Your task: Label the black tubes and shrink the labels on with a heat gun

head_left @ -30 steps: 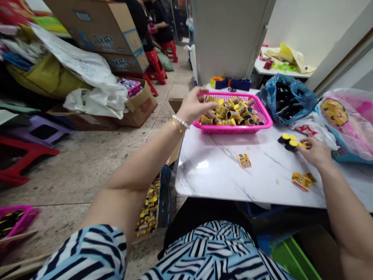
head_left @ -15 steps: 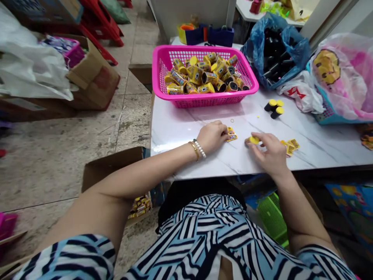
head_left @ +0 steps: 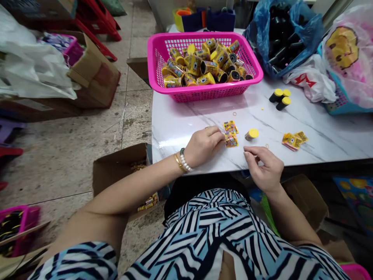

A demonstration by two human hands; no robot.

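Note:
My left hand (head_left: 202,146) rests on the near part of the white marble table (head_left: 180,149), its curled fingertips against two small yellow printed cards (head_left: 230,134). My right hand (head_left: 266,167) hovers at the table's front edge, thumb and forefinger pinched with nothing visible between them. Nearest it, a small rubber band (head_left: 267,146) lies on the marble. A black cylinder with a yellow cap (head_left: 252,134) lies beyond it. Several more printed cards (head_left: 293,140) sit to the right. Three capped cylinders (head_left: 279,98) stand farther back. A pink plastic basket (head_left: 204,95) holds many yellow-wrapped cylinders (head_left: 194,64).
A blue plastic bag of black cylinders (head_left: 279,35), a white plastic bag (head_left: 310,79) and a pink printed bag (head_left: 346,54) crowd the table's far right. An open cardboard box (head_left: 116,171) sits on the floor below the table's left edge, with red stools (head_left: 93,19) beyond.
My right hand has let go of the yellow-capped cylinder and drawn back toward the table edge. A second printed card now lies by my left hand. The view has tilted slightly.

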